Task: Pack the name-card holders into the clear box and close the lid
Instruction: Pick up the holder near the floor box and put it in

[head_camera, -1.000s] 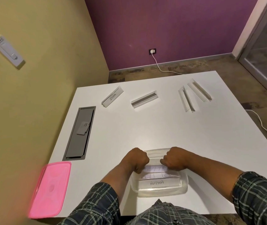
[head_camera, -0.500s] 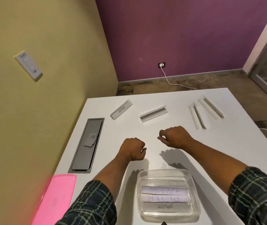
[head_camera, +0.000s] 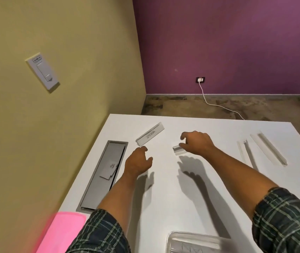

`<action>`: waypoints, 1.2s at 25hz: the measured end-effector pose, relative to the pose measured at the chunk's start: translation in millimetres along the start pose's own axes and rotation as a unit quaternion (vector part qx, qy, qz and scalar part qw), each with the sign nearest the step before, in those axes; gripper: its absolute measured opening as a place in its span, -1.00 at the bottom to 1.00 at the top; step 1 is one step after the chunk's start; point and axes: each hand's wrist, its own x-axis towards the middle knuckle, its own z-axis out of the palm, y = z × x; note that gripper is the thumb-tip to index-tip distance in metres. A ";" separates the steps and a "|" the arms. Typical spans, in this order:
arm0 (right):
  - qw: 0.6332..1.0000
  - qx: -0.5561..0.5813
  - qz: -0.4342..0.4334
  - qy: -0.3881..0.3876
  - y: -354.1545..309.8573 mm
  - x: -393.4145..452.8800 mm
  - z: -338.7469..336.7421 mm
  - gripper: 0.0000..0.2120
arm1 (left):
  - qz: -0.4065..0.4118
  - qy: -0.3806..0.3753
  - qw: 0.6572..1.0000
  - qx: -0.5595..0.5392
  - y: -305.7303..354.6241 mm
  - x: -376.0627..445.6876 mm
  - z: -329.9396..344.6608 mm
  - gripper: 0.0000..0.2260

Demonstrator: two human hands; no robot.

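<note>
Head view: mid-packing. The right hand [head_camera: 196,143], fingers spread, reaches over a plain holder [head_camera: 178,151]; the left hand [head_camera: 139,161], loosely curled and empty, nears the ZEBRA holder [head_camera: 150,136]. Next: pinch both, carry to the clear box [head_camera: 191,241] at the surface's near edge.

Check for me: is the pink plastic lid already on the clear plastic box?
No: the pink plastic lid lies on the white table near its left edge, apart from the open clear plastic box at the bottom of view.

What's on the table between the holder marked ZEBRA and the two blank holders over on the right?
In the head view, between the ZEBRA holder and the two blank holders lies one more holder, mostly hidden under the right hand.
</note>
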 end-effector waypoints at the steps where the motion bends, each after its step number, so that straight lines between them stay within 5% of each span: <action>1: 1.000 0.007 0.005 -0.007 -2.9 14.3 3.4 -0.69 | -0.016 0.003 1.000 -0.024 -7.5 9.0 1.0 -0.52; 12: 0.969 0.208 0.111 -0.078 -29.4 141.7 77.0 -0.32 | -0.161 0.025 0.952 -0.258 -66.2 114.5 41.0 -0.23; 21: 0.926 0.349 0.111 -0.095 -31.6 211.2 122.4 -0.06 | -0.202 0.024 0.865 -0.460 -77.9 158.9 81.0 -0.13; 26: 0.911 0.386 0.101 -0.107 -33.0 238.9 142.0 0.06 | -0.161 0.017 0.889 -0.427 -90.5 155.7 106.2 -0.17; 30: 0.864 0.472 0.111 -0.136 -37.2 258.0 148.3 0.14 | -0.146 0.015 0.893 -0.425 -94.5 152.6 112.8 -0.15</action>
